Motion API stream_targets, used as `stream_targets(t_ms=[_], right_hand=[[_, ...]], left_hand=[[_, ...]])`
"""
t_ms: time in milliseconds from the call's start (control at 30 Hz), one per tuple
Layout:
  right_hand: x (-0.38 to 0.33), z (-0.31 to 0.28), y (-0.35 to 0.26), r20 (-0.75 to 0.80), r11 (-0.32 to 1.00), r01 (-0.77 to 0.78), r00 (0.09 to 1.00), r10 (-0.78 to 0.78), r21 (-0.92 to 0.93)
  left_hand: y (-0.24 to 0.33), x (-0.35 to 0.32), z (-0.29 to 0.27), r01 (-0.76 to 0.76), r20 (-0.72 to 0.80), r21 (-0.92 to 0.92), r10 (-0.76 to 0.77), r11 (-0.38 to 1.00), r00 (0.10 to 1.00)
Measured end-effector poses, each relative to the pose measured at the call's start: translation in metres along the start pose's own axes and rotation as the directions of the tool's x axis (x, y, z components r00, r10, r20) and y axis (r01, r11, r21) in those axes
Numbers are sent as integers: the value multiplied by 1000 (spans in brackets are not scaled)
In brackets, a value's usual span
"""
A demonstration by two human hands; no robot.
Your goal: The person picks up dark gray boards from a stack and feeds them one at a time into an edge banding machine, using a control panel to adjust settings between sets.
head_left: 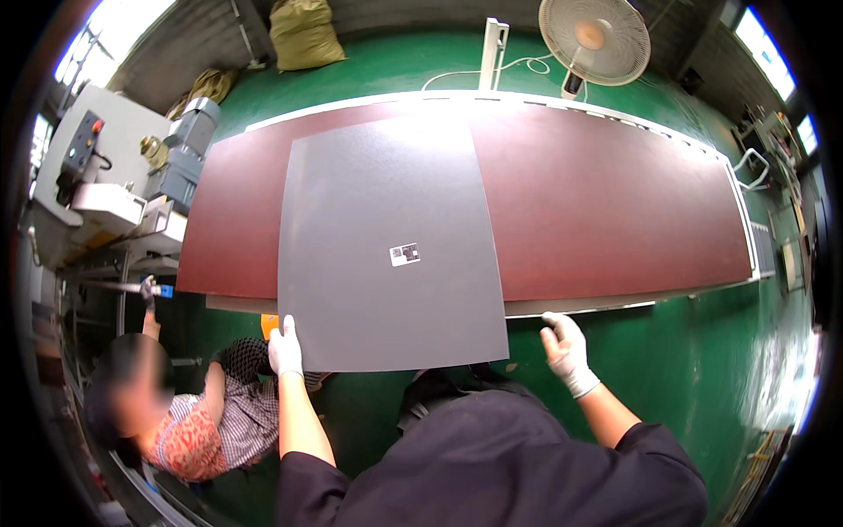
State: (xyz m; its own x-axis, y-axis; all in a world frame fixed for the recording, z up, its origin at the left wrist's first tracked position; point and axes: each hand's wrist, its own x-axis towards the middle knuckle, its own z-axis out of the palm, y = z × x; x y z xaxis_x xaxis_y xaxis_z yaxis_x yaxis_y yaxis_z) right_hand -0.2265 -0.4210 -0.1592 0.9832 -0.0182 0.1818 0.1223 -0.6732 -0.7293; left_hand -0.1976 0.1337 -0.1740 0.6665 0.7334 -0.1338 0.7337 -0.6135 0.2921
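Note:
A large grey panel (386, 193) with a small white label (405, 255) lies across the dark red boards, its near end jutting past their front edge toward me. At its near left corner, my gloved left hand (285, 348) is closed on the edge, thumb up along the side and the other fingers mostly hidden. To the right of the panel, my gloved right hand (567, 353) hangs in the air, fingers apart and holding nothing. The wide dark red board surface (615, 211) reaches out to both sides beneath the grey panel.
A co-worker (211, 422) in a patterned top is close on my left, one gloved hand at a metal frame. Grey machinery with a control box (83, 145) stands behind. Beyond the boards are a fan (595, 39), a white post (490, 57) and a yellowish sack (303, 37).

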Motion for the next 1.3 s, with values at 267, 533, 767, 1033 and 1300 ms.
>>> stream_targets(t_ms=[267, 533, 767, 1033, 1300], right_hand=[[14, 17, 4, 55, 900, 324, 945, -323, -292], [147, 48, 9, 165, 775, 509, 859, -484, -375], [175, 163, -91, 332, 731, 503, 862, -384, -460], [286, 203, -119, 451, 654, 651, 751, -482, -384], [337, 203, -119, 448, 617, 726, 680, -580, -303]], left_hand=[[-28, -186, 26, 456, 430, -673, -194, 582, 882], [17, -256, 74, 673, 712, -692, -91, -261, 696], [98, -222, 102, 847, 837, -498, 360, 186, 412], [-34, -164, 94, -27, 575, -309, 210, 951, 791], [-274, -373, 128, 790, 242, -387, -774, 475, 585]])
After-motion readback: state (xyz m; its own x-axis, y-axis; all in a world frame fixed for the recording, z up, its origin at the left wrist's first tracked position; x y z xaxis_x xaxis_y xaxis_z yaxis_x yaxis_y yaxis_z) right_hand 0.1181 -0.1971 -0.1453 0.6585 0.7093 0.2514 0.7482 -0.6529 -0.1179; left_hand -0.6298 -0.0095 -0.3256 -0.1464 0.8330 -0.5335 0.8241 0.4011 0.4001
